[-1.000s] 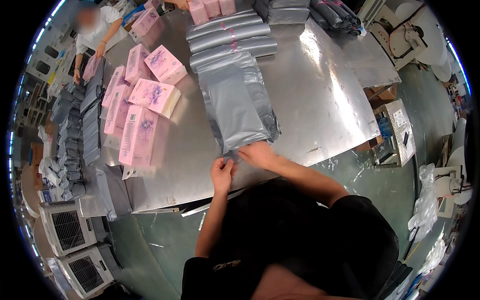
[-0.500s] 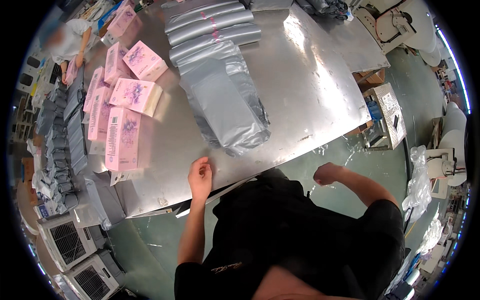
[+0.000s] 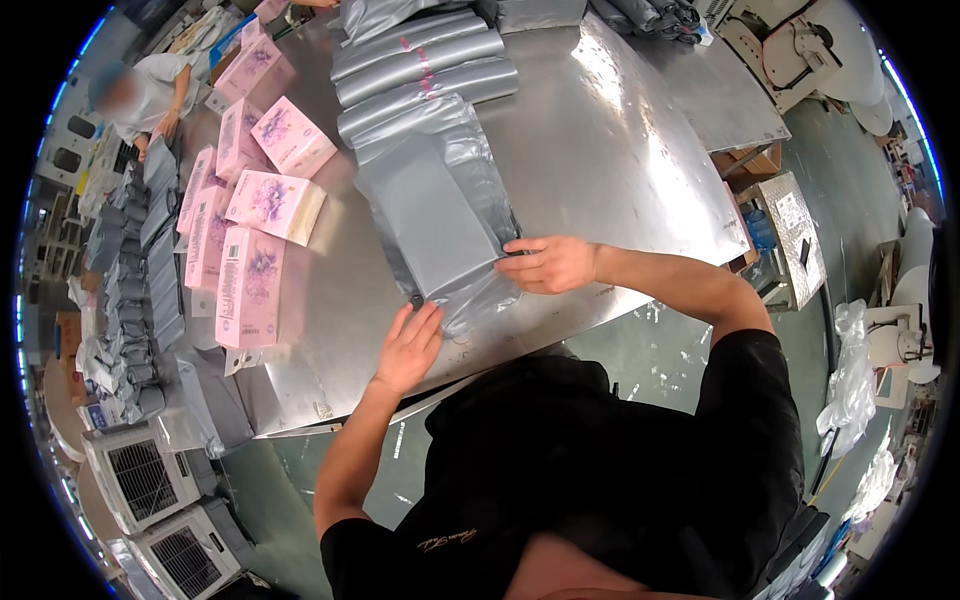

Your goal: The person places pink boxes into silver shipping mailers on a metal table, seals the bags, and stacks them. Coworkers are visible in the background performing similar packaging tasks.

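A grey plastic mailing bag (image 3: pixel 430 205) lies on the metal table in front of me, its near end thin and wrinkled. My left hand (image 3: pixel 408 348) is at the bag's near left corner, fingertips closed on the plastic edge. At the near right edge, my right hand (image 3: pixel 548 264) pinches the film between thumb and fingers. Beyond this bag, a row of overlapping grey bags (image 3: pixel 425 70) runs toward the far side, with pink marks across them. Left of the bag stand several pink floral packs (image 3: pixel 250 290), resembling tissue packs.
The metal table (image 3: pixel 610 190) ends in a near edge by my body. More grey bags (image 3: pixel 640 15) are heaped at its far right. At the far left a person (image 3: pixel 160 90) stands near a line of dark grey parcels (image 3: pixel 125 270). A small cart (image 3: pixel 790 235) is at the right.
Both hands have come onto the bag: the right swung in from beside my body, the left moved slightly right and closed on the corner. The near end of the bag is drawn slightly toward me.
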Demonstrator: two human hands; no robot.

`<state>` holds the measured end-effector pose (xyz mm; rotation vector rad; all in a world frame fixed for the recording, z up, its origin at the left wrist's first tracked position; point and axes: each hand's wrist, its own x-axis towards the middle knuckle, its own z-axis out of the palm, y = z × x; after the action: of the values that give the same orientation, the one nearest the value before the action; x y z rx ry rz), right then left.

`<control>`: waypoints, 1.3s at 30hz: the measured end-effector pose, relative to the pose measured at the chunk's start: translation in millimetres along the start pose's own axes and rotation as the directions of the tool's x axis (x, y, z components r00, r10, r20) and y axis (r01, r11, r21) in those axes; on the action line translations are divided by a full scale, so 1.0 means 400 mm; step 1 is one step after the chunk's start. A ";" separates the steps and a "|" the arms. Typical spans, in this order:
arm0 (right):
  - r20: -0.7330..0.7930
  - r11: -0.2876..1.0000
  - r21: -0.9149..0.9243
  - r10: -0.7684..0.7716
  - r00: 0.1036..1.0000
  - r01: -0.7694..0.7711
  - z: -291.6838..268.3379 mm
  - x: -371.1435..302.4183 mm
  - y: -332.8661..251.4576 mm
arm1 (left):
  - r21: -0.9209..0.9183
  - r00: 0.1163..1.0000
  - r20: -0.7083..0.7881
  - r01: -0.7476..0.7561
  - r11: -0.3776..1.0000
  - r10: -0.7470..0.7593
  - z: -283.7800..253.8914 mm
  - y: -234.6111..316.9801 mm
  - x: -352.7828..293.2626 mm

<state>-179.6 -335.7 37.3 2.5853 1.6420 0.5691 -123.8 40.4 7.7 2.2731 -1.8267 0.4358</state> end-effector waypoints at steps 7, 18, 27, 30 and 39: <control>0.387 -0.137 0.858 0.806 0.448 -0.496 -0.001 0.040 0.006 | -0.805 0.687 0.057 0.461 0.374 -0.724 -0.035 -0.058 0.014; 0.787 -0.801 0.583 0.517 0.335 -0.133 0.137 0.133 0.022 | -0.704 0.480 0.667 0.157 -0.692 -0.570 0.078 -0.106 0.019; 0.555 -0.710 0.660 0.240 0.797 -0.246 0.097 0.509 -0.148 | -0.882 0.492 0.378 -0.065 -0.467 -0.784 -0.241 0.055 -0.397; 0.496 -0.416 0.830 0.248 0.832 -0.371 0.262 0.686 -0.215 | -0.947 0.335 0.297 0.226 -0.229 -0.894 -0.389 0.018 -0.502; -0.044 0.993 0.072 0.099 0.994 -0.095 0.312 1.324 0.211 | -0.096 -0.142 -0.200 0.988 -0.124 -0.970 -0.597 -0.130 -0.698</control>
<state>133.4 114.1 92.0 2.7351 1.5845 0.5922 -153.4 386.8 137.3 2.6579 0.5238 0.3623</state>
